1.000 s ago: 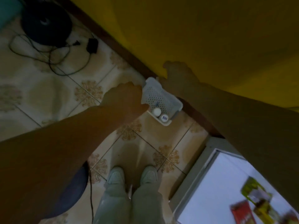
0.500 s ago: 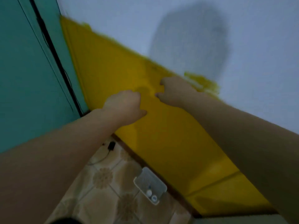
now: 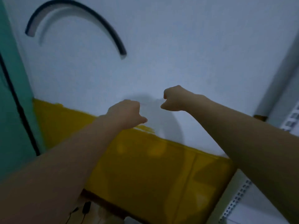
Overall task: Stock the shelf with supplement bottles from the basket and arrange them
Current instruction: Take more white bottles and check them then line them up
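- Both hands are up in front of the white wall (image 3: 161, 62). The left hand (image 3: 125, 113) and right hand (image 3: 175, 99) are each curled into a fist with the backs facing the camera, and I can't see anything held in either one
- No bottles in shot tbh, and no clear basket. There's a pale sliver (image 3: 129, 220) at the bottom edge under the yellow band (image 3: 145, 167) that might be the basket, can't tell
- The shelf only shows as a white perforated upright (image 3: 237, 198) along the right edge
- So there's no reading which way the bottles point or how their long axis lies. The upright's own long axis runs bottom to top and leans in this wide view
- My take on doing this step well: look down at the basket first, take one bottle round the body, keep it cap-up, then set it on the shelf with the label out
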A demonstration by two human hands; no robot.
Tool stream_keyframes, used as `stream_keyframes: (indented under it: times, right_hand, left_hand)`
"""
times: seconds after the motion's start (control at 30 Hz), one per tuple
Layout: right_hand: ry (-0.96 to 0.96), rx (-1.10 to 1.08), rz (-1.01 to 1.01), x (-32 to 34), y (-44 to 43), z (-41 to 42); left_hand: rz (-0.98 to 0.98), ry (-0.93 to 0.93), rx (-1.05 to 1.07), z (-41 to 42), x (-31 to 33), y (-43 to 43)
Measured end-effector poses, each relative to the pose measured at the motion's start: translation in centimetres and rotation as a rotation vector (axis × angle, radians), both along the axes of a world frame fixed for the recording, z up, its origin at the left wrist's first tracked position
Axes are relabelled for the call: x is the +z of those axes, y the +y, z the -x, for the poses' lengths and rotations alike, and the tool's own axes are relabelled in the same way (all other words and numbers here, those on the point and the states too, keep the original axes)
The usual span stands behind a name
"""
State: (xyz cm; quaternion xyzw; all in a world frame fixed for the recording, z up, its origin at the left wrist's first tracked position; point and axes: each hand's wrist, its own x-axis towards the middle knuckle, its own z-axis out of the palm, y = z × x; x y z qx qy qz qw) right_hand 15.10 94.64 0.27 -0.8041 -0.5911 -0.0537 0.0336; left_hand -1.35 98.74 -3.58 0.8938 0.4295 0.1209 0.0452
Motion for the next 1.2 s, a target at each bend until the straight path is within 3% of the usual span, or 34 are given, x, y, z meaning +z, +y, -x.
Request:
stream_keyframes:
  times: [0.3,0.7,0.9,1.03,1.2]
  right_hand:
    - [-0.028,-0.395,-0.063,4.9,-22.0,-4.2]
    - [-0.086,-0.93,-0.032,6.6,-59.6,-7.6]
    - [-0.118,-1.117,0.052,6.7,-77.7,-8.5]
    - [-0.09,-1.162,0.072,7.2,-84.7,-9.8]
    - [-0.122,-1.153,0.079,7.5,-86.1,-13.9]
  left_hand:
    - [-0.013,-0.047,-0.445,-7.4,5.4,-15.4]
    - [-0.027,-0.07,-0.984,-17.6,7.6,-47.8]
    - [0.097,-0.076,-1.16,-20.9,7.1,-64.6]
    - [0.132,-0.073,-1.218,-23.0,7.6,-71.4]
    - [0.127,-0.088,-1.193,-26.6,8.2,-73.1]
